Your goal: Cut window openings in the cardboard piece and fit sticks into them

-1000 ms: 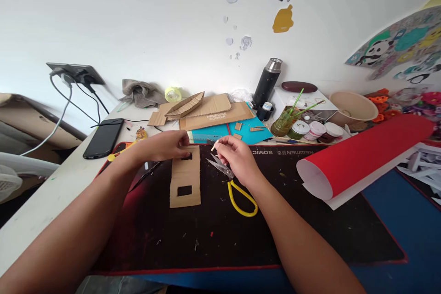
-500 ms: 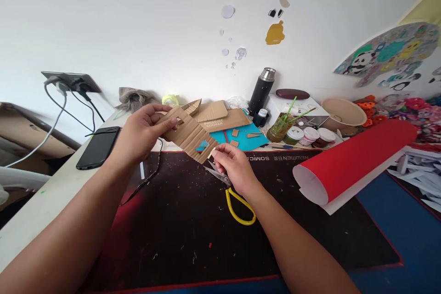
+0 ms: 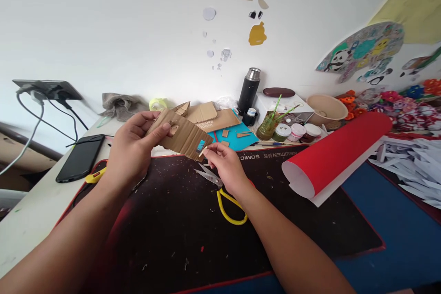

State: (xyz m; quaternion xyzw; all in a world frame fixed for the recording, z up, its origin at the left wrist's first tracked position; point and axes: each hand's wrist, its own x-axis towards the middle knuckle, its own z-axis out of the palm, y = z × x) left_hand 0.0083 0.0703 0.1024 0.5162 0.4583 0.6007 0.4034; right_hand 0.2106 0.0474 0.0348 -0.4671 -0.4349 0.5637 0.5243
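Observation:
My left hand (image 3: pixel 136 140) grips a corrugated cardboard piece (image 3: pixel 184 137) by its left end, thumb on top. The piece is tilted above the mat and has small cut-outs; blue shows through the one near its right end. At that end my right hand (image 3: pixel 225 163) pinches a small pale stick or strip (image 3: pixel 203 152) between thumb and fingertips, close against the cardboard edge. Scissors (image 3: pixel 220 204) with yellow handles lie open-bladed on the mat under my right hand, which hides part of them.
A black desk mat (image 3: pixel 165 220) covers the desk. On the right lies a red paper roll (image 3: pixel 341 151), beside white paper strips (image 3: pixel 413 170). Behind stand paint jars (image 3: pixel 282 132), a black flask (image 3: pixel 250 89) and cardboard scraps (image 3: pixel 223 119). A phone (image 3: pixel 81 158) and yellow cutter (image 3: pixel 95 175) are left.
The view has swung right, so things sit further left in the picture. The cardboard has tipped slightly in my left hand. My right hand keeps its pinch at the cardboard's end.

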